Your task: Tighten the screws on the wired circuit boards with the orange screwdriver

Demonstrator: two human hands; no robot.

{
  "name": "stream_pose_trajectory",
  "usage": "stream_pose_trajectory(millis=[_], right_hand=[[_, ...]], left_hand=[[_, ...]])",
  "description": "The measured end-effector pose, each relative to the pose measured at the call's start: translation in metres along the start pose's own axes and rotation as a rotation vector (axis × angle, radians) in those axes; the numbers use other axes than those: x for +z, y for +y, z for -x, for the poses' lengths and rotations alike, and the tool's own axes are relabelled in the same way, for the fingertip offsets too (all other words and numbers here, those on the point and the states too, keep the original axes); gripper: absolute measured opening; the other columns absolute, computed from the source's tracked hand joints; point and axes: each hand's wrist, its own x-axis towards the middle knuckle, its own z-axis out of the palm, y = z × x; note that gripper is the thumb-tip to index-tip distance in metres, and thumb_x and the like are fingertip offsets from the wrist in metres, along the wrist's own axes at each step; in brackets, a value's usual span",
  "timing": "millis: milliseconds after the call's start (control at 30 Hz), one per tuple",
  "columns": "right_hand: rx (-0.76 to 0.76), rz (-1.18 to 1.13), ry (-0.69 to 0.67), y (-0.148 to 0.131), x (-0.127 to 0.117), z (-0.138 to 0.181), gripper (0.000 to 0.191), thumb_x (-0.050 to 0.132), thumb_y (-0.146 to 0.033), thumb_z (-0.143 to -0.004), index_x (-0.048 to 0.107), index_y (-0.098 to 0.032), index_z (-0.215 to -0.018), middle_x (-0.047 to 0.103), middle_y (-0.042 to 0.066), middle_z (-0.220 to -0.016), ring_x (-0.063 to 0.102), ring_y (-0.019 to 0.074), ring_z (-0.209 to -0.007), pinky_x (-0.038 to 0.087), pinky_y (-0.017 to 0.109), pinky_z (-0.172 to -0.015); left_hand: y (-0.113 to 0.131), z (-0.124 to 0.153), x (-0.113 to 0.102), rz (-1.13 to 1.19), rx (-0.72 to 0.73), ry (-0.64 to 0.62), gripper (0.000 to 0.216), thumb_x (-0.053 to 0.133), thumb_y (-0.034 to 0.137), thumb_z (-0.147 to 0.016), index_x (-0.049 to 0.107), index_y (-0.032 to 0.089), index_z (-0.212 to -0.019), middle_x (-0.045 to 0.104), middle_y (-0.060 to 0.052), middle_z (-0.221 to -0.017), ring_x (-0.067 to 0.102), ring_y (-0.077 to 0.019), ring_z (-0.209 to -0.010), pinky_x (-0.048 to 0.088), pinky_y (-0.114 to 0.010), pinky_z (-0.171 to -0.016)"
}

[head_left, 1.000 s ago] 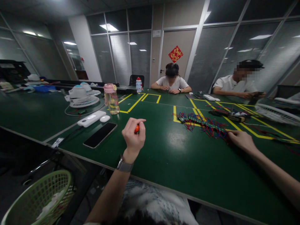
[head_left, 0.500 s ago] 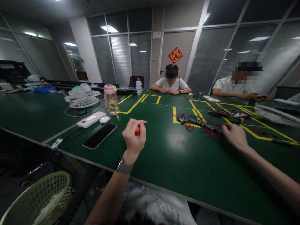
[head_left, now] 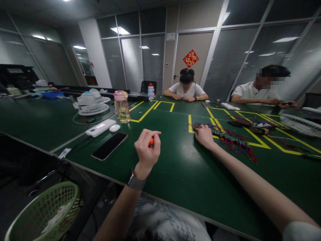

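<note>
Basically, L hand (head_left: pixel 147 147) is curled tight round small orange obj (head_left: pixel 151 142), w/ phone (head_left: pixel 109 146) to its left. R hand (head_left: pixel 205 136) is at L end of wired PCB bundle (head_left: pixel 234 139), which lies on counter (head_left: pixel 173 167) across yellow tape (head_left: pixel 190 119); fingertips hidden, can't tell if gripping.

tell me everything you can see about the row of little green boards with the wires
The green boards look like small circuit boards, set close together in a long row. Thin red and blue wires stick out loosely along both sides, tangled at the near right end. The row lies flat and slanting on the green tabletop, crossing yellow tape. The right hand covers its far left end, apparently touching it; details there are hidden.
</note>
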Motion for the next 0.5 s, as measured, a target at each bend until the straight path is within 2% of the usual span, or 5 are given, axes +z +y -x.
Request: stream_pose_trajectory(millis=[333,500], right_hand=[[0.095,-0.084,-0.017,0.002,0.009,0.002,0.035,0.044,-0.023,-0.089,0.072,-0.013,-0.108,0.065,0.017,-0.106,0.055,0.0297,-0.096,0.043,0.037,-0.079],[0.089,-0.121,-0.01,0.007,0.011,0.002,0.035,0.042,-0.02,-0.089,0.073,-0.014,-0.105,0.065,0.017,-0.103,0.054,0.0303,-0.096,0.042,0.038,-0.079]], left_hand=[[0.0,0.0,0.0,-0.007,-0.004,0.002,0.015,0.051,0.013,-0.085,0.065,0.015,-0.079,0.059,-0.003,-0.072,0.055,-0.0111,-0.065,0.042,-0.023,-0.059],[-0.001,0.0,0.0,-0.015,-0.007,-0.001,0.016,0.05,0.014,-0.085,0.065,0.015,-0.08,0.06,-0.003,-0.073,0.056,-0.0117,-0.066,0.043,-0.023,-0.06]])
